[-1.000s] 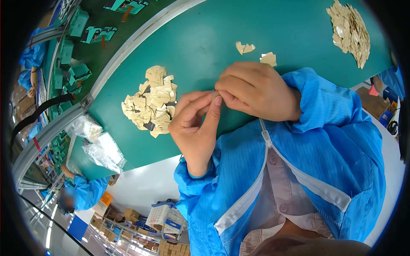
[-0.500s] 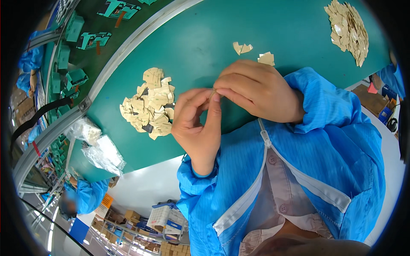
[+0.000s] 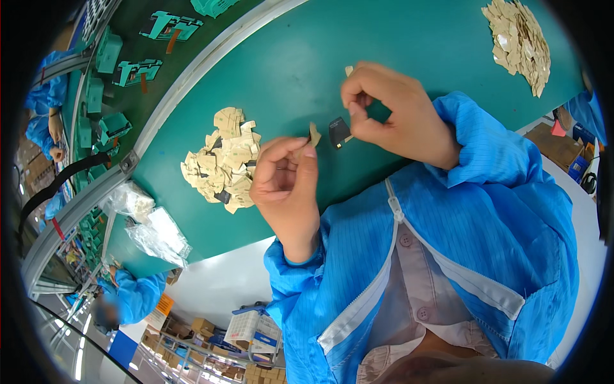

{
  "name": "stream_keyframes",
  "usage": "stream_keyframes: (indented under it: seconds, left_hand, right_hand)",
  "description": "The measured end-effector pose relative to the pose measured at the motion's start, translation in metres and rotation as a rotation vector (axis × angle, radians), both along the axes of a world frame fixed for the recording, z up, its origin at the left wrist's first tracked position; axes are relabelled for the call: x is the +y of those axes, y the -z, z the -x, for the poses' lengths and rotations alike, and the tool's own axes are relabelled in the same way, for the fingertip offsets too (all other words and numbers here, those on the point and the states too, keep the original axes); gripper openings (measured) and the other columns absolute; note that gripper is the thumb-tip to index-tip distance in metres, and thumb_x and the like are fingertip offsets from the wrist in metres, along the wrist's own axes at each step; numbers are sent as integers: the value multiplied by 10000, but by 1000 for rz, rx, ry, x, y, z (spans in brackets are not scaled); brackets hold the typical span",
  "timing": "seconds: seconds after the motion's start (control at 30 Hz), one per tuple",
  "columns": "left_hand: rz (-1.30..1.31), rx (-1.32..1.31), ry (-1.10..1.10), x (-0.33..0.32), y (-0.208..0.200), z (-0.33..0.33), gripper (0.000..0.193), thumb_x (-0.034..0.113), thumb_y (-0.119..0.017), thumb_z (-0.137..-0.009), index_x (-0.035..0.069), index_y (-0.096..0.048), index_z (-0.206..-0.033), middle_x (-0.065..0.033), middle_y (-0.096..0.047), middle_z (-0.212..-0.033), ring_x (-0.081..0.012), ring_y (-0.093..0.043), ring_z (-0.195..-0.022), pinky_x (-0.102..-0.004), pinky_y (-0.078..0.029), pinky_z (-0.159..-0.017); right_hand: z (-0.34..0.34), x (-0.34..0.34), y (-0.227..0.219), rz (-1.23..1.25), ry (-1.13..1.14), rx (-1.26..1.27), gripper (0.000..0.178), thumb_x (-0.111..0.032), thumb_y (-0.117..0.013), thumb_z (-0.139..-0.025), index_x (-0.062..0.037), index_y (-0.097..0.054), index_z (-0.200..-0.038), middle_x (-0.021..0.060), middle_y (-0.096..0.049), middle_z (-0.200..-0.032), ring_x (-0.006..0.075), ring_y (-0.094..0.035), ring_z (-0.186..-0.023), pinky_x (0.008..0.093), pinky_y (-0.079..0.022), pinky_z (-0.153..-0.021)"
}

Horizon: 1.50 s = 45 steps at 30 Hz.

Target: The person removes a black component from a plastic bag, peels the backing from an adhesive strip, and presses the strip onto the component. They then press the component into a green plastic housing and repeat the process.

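My left hand (image 3: 291,176) pinches a small tan paper-backed piece (image 3: 314,134) upright between thumb and fingertips. To its right, my right hand (image 3: 393,115) is raised with thumb and index finger curled together; anything between their tips is too small to make out. A flat black piece (image 3: 337,132) with a tan strip along one side shows beside the right thumb; whether the hand touches it, I cannot tell. Left of my left hand lies a loose pile of tan paper-backed pieces (image 3: 220,157), with dark patches showing among them.
A larger heap of tan pieces (image 3: 518,45) is at the far right of the green table (image 3: 281,64). One tan bit (image 3: 348,70) shows beyond my right hand. Clear plastic bags (image 3: 153,224) lie at left. Past the metal rail (image 3: 173,83) are green fixtures (image 3: 169,27). Co-workers sit at left.
My hands have come apart, the right moving right and up, the left slightly left with the tan piece. The black piece has come into sight between them. My right hand now hides tan scraps behind it.
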<state>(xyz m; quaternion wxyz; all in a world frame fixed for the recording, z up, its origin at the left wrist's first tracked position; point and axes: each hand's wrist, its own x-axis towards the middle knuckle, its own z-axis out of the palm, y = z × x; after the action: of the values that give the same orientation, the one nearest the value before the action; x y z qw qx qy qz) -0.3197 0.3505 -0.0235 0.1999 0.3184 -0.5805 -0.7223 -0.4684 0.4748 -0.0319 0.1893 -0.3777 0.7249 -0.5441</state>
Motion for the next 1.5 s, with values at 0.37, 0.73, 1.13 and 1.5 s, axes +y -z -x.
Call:
stream_keyframes:
  seconds: [0.37, 0.73, 1.13, 1.5]
  left_hand:
    - [-218, 30, 107, 10, 1, 7, 205, -46, -632, -898, -29, -599, -1100, -60, -641, -903, -110, -563, -795, -231, -452, -742]
    - [-524, 149, 20, 6, 4, 7, 164, 20, -603, -936, 26, -592, -1100, -86, -670, -970, -145, -602, -856, -288, -490, -817]
    - [-418, 149, 78, 13, 9, 15, 183, 48, -580, -955, 21, -577, -1136, -75, -660, -1035, -161, -619, -959, -317, -468, -919]
    - [-376, 190, -60, 10, 10, 16, 104, 60, -609, -955, 43, -584, -1055, -64, -657, -1005, -157, -634, -923, -316, -501, -882]
  right_hand:
    - [-11, -3, 0, 92, -81, -211, 137, -134, -686, -876, -38, -592, -906, 69, -604, -831, 187, -596, -745, 309, -482, -660]
    - [11, 8, 3, 114, 82, -560, 163, -109, -560, -967, -19, -644, -1074, 45, -657, -934, 105, -614, -872, 247, -494, -740]
    - [-4, 1, 7, 66, -126, -261, 70, -92, -612, -945, -28, -584, -957, 54, -572, -906, 144, -520, -769, 293, -428, -736]
    - [-7, -5, -4, 72, 36, 318, 183, -72, -706, -802, -50, -613, -957, 88, -569, -965, 266, -556, -861, 354, -451, -754]
